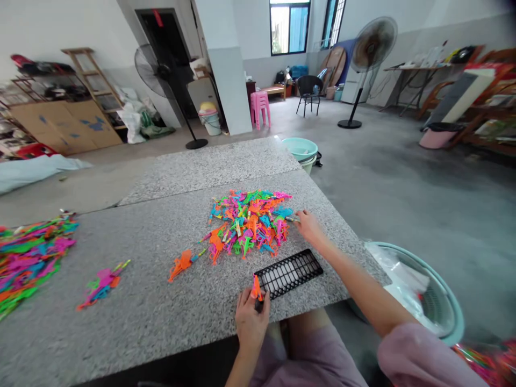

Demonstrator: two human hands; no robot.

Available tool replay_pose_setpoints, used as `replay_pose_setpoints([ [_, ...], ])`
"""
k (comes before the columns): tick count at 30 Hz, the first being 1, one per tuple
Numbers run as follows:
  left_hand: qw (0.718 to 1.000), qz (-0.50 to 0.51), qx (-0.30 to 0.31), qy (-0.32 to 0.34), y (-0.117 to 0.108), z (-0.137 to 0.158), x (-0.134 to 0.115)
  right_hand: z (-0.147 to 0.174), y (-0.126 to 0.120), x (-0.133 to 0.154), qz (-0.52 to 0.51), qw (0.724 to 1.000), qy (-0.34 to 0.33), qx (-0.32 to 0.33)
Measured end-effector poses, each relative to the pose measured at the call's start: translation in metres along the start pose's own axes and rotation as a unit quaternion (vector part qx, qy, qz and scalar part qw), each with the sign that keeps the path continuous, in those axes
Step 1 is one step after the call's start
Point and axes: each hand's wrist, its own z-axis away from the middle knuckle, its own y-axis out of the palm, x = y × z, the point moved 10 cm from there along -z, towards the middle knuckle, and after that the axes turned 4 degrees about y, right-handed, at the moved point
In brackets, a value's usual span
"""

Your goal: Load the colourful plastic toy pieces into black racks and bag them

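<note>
My left hand [252, 318] is closed at the near edge of the table, its fingers round a small orange plastic piece [256, 288]. Something dark also shows between those fingers, too small to name. Beside it lies a black lattice tray [301, 264], tilted slightly across the stone tabletop. Beyond the tray spreads a heap of small bright plastic pieces [245, 221] in orange, pink, green and blue. At the heap's right side my right hand [309, 227] pinches the pale end of one blue plastic piece [285, 212].
A loose orange piece [183, 262] and a small multicoloured cluster [104, 284] lie left of the heap. Another large heap [32, 258] is at the far left. A green basket [455, 309] with plastic bags stands right of the granite table [161, 317]; basins [300, 145] stand beyond its edge.
</note>
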Motion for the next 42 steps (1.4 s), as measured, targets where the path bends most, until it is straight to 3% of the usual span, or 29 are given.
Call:
replay_pose_setpoints([
  [2,1.0,0.002,0.003,0.003,-0.003,0.001,-0.003,-0.023,0.01,-0.006,-0.022,0.999,0.027,0.031],
  [5,1.0,0.02,0.022,0.01,-0.003,0.002,-0.006,-0.029,0.019,-0.016,-0.051,0.997,0.035,0.056],
  [10,0.997,0.062,0.046,-0.002,0.001,0.005,-0.003,0.025,0.027,-0.042,-0.151,0.981,0.056,0.106],
  [12,0.995,0.079,0.053,-0.018,0.005,0.006,-0.001,0.058,0.038,-0.04,-0.291,0.942,0.074,0.151],
  [14,0.993,0.095,0.061,-0.037,0.009,0.007,0.0,0.089,0.049,-0.027,-0.427,0.88,0.083,0.194],
  [16,0.989,0.116,0.069,-0.053,0.01,0.008,0.0,0.111,0.054,-0.008,-0.487,0.842,0.066,0.222],
  [19,0.98,0.171,0.082,-0.065,-0.001,0.007,0.003,0.131,0.043,0.019,-0.515,0.824,0.009,0.238],
  [22,0.967,0.233,0.066,-0.083,-0.037,-0.001,0.013,0.153,0.023,0.044,-0.514,0.808,-0.054,0.284],
  [25,0.952,0.273,0.037,-0.135,-0.078,-0.023,0.015,0.191,0.007,0.074,-0.504,0.754,-0.115,0.405],
  [27,0.922,0.328,0.083,-0.19,-0.078,-0.04,0.0,0.217,-0.003,0.092,-0.499,0.713,-0.149,0.47],
  [28,0.909,0.352,0.124,-0.186,-0.072,-0.05,-0.018,0.226,-0.007,0.099,-0.491,0.705,-0.164,0.484],
  [29,0.895,0.373,0.166,-0.183,-0.064,-0.057,-0.036,0.232,-0.011,0.105,-0.481,0.712,-0.179,0.48],
  [31,0.883,0.372,0.215,-0.188,-0.049,-0.065,-0.061,0.23,-0.016,0.107,-0.439,0.77,-0.201,0.418],
  [34,0.896,0.35,0.199,-0.188,-0.043,-0.072,-0.07,0.205,-0.026,0.094,-0.333,0.891,-0.206,0.231],
  [36,0.909,0.347,0.16,-0.167,-0.051,-0.074,-0.061,0.182,-0.025,0.077,-0.276,0.934,-0.176,0.141],
  [39,0.953,0.267,0.065,-0.129,-0.077,-0.067,-0.03,0.146,-0.007,0.047,-0.273,0.955,-0.08,0.08],
  [40,0.969,0.214,0.039,-0.119,-0.082,-0.06,-0.018,0.137,0.002,0.041,-0.296,0.951,-0.055,0.074],
  [42,0.984,0.144,0.042,-0.091,-0.073,-0.042,-0.004,0.125,0.023,0.044,-0.357,0.929,-0.05,0.083],
])
